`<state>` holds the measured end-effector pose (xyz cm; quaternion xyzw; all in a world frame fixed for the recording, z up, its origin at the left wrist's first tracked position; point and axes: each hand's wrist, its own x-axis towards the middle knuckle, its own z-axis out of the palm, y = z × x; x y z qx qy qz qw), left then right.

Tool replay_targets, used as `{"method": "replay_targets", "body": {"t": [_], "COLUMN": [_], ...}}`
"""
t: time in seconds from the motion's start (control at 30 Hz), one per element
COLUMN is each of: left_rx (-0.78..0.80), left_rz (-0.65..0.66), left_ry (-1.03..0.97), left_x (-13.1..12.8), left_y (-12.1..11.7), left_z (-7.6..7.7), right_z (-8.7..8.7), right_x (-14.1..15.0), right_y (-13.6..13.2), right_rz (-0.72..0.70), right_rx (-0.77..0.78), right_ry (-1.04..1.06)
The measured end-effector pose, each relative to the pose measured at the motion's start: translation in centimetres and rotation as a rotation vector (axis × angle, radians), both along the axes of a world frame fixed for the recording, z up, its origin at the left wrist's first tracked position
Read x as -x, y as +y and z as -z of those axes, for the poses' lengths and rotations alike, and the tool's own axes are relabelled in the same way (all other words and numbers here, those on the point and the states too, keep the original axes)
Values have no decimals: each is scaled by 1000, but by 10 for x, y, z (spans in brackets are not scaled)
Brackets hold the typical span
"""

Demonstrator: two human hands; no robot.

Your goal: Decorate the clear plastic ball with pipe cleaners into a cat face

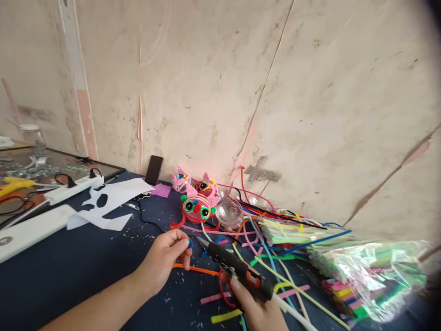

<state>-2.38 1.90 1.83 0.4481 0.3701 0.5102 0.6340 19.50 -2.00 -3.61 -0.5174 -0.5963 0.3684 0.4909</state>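
Note:
My left hand (168, 253) pinches a small blue piece (190, 243) between thumb and fingertips; most of it is hidden, so its exact form is unclear. In my right hand (258, 308) is a black hot glue gun (237, 266), its nozzle tilted up and left, close to the blue piece. A white glue stick (292, 313) sticks out of its back end. Just beyond both hands sits a pink pipe-cleaner animal (197, 208) with green-rimmed eyes and a red nose. Two similar pink figures, one of them an animal head (207, 185), stand behind it.
Loose pipe cleaners (272, 266) lie scattered over the dark blue tabletop. Right are plastic-wrapped pipe-cleaner bundles (375, 276); clear plastic domes (230, 213) stand near the wall. Left are cut white paper (103, 202), a phone (154, 170) and a power strip (74, 189).

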Motion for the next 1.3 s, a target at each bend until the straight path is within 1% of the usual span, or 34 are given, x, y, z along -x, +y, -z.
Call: {"method": "replay_targets", "body": {"t": [0.07,0.13,0.23,0.33,0.47,0.53,0.67,0.73,0.8,0.87,0.97,1.03,1.17,1.3], "left_rx": [-9,-2,12,13,0,-16,-44,-38,-43,-65,-98,-110,-123,-121], "left_rz": [20,24,14,-1,-7,-8,8,7,-3,18,118,176,237,235], "left_ry": [0,2,13,24,43,59,70,72,87,127,220,287,374,400], "left_x": [0,-1,-3,-4,-3,-3,-3,-3,-3,-4,-7,-11,-21,-25], "left_y": [0,0,0,1,1,0,-2,-1,-1,-1,-7,-13,-26,-29], "left_z": [3,5,8,7,7,8,9,9,8,6,4,4,8,11], "right_z": [7,8,2,-7,-12,-11,-4,-5,-11,-22,-38,-44,-41,-35], "right_x": [-4,-3,7,15,16,14,10,10,14,21,35,43,49,47], "right_y": [0,-2,-6,-9,-10,-10,-11,-12,-12,-12,-12,-12,-13,-15], "right_rz": [38,88,95,91,101,118,221,248,239,215,185,141,13,-12], "right_rx": [-22,-76,-137,-147,-171,-172,-138,-105,-64,-18,44,79,180,237], "right_ry": [-23,-22,-24,-24,-34,-35,3,34,68,101,158,192,194,130]}}
